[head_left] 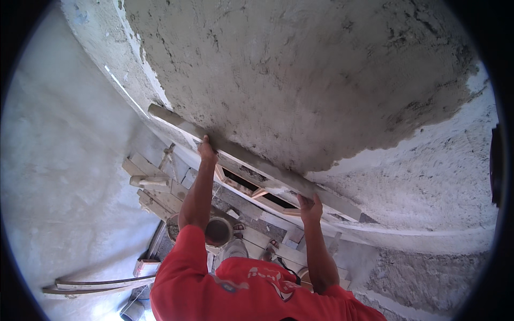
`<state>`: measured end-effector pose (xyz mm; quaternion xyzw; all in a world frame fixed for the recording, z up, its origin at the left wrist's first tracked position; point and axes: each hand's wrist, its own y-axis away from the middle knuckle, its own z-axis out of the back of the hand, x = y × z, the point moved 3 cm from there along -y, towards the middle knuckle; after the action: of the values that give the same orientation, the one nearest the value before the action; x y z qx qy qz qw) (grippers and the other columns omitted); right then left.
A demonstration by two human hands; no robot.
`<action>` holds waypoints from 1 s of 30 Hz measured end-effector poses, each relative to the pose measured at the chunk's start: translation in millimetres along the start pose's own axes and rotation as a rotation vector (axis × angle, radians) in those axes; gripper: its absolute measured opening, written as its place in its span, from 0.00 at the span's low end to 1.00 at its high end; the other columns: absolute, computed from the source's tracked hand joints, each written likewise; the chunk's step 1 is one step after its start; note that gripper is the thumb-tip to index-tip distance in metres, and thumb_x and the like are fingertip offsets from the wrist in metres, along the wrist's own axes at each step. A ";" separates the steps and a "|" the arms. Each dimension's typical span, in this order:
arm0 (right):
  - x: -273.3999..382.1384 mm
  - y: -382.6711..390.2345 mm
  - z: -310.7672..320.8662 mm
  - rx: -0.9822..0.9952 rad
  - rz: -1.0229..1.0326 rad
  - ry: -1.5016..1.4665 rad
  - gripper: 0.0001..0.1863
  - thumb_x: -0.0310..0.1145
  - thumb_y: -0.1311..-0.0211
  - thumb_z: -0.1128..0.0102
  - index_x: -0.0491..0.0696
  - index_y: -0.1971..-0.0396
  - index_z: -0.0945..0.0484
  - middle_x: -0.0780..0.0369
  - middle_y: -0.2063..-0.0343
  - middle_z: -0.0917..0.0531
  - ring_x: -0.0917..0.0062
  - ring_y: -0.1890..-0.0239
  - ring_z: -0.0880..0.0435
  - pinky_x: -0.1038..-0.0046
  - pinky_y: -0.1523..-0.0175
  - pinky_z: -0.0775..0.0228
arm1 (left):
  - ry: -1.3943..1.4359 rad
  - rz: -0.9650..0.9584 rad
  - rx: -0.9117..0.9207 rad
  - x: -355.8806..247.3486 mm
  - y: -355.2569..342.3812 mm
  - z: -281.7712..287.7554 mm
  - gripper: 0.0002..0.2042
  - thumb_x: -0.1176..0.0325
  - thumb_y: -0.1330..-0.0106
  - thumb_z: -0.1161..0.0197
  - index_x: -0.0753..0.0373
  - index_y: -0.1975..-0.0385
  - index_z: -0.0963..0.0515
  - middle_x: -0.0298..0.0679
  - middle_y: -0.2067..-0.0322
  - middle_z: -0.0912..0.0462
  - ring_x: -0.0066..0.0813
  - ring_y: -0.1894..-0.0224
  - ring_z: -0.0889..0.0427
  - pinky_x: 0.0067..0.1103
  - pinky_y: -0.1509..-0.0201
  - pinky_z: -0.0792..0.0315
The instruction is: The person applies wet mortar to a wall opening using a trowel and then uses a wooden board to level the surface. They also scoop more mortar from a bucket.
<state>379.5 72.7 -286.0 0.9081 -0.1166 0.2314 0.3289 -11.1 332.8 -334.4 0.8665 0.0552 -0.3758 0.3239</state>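
Observation:
My left hand (208, 150) and my right hand (310, 208) both grip the lower edge of a long plaster-coated straightedge (251, 163), which lies diagonally against the wall. The wet grey plaster (300, 80) covers much of the wall above it, with a ragged edge against the paler coat (407, 187) at the right. My left hand is higher, left of centre; my right hand is nearer the straightedge's lower right end. Just beyond the straightedge, between my arms, a wood-framed opening (259, 195) shows.
Below me, planks (147, 166) bear a float (150, 181). A round bucket (218, 231) sits beside my feet (240, 230). Curved boards (96, 283) lean at the lower left, near another bucket (131, 310). A smooth grey wall (64, 176) rises on the left.

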 end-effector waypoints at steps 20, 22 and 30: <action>-15.0 9.4 -30.3 0.049 0.033 0.021 0.18 0.37 0.33 0.49 0.44 0.47 0.31 0.53 0.49 0.24 0.61 0.44 0.26 0.55 0.39 0.31 | -0.150 -0.007 -0.101 -33.7 -21.8 1.3 0.18 0.55 0.32 0.41 0.63 0.52 0.26 0.39 0.62 0.21 0.34 0.65 0.21 0.32 0.71 0.27; -15.2 4.0 -28.4 0.060 0.048 0.026 0.18 0.37 0.32 0.49 0.43 0.47 0.31 0.53 0.48 0.24 0.60 0.44 0.26 0.55 0.39 0.31 | -0.009 0.042 -0.036 -35.9 -21.3 -5.5 0.19 0.55 0.33 0.41 0.63 0.50 0.27 0.41 0.59 0.22 0.36 0.60 0.22 0.34 0.64 0.26; 7.1 19.5 -40.4 -0.042 0.035 -0.015 0.18 0.35 0.32 0.50 0.41 0.47 0.33 0.50 0.49 0.26 0.57 0.44 0.27 0.50 0.38 0.34 | 0.016 -0.008 -0.029 -41.2 3.5 -11.6 0.18 0.58 0.31 0.44 0.62 0.48 0.28 0.40 0.53 0.23 0.37 0.54 0.22 0.35 0.57 0.25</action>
<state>364.6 83.9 -244.5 0.9006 -0.1398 0.2279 0.3427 -32.1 343.1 -298.3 0.8644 0.0667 -0.3696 0.3344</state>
